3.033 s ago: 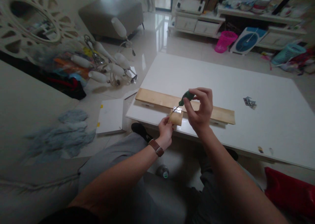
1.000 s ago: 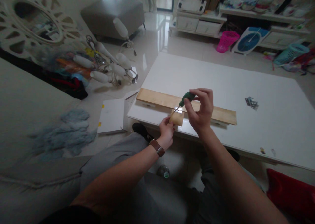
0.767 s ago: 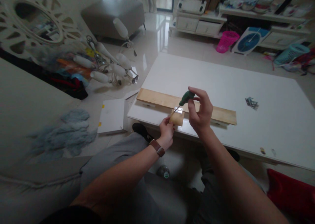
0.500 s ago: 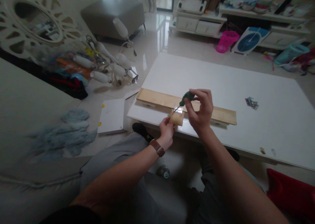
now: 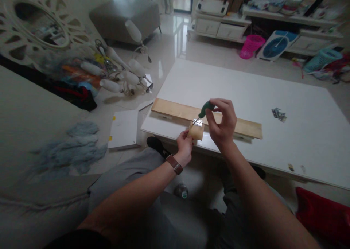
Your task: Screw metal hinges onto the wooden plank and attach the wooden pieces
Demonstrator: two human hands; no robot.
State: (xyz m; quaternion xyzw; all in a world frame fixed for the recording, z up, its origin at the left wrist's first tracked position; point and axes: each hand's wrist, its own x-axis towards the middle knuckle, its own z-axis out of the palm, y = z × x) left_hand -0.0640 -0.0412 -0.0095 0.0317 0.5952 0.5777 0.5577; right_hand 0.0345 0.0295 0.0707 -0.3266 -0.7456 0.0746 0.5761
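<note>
Head view: you are seated at the near edge of the white rectangular counter point(image 5: 246, 81).

Right hand point(image 5: 222, 127): it holds the green-handled screwdriver point(image 5: 205, 108), with the fingers closed round the handle from above and the thumb pressed against it. The shaft slants down and to the left, and its tip is at the small silver metal hinge point(image 5: 197, 122). Whether the tip actually touches the hinge is too small to confirm.

Work piece: the long pale wooden plank point(image 5: 175, 109) lies flat along the near left part of the counter. The hinge sits at about the middle of the plank's near edge and bridges onto the small pale wooden block point(image 5: 196, 131), which butts against that edge.

Left hand point(image 5: 184, 147): it grips the block from the side away from the plank, with the fingers clamped on it. A brown-strap wristwatch point(image 5: 174, 164) is on that wrist.

Surroundings, placed from the plank:
- To its right and well apart, a small heap of grey metal fittings point(image 5: 278, 114) lies on the counter.
- To its left, a flat white square panel point(image 5: 123, 128) lies on the floor.
- Beyond the panel, a lamp fitting with white glass shades point(image 5: 123, 74) lies on its side.
- Below the plank's near edge, between your knees, a bottle with a green cap point(image 5: 181, 191) stands on the floor.
</note>
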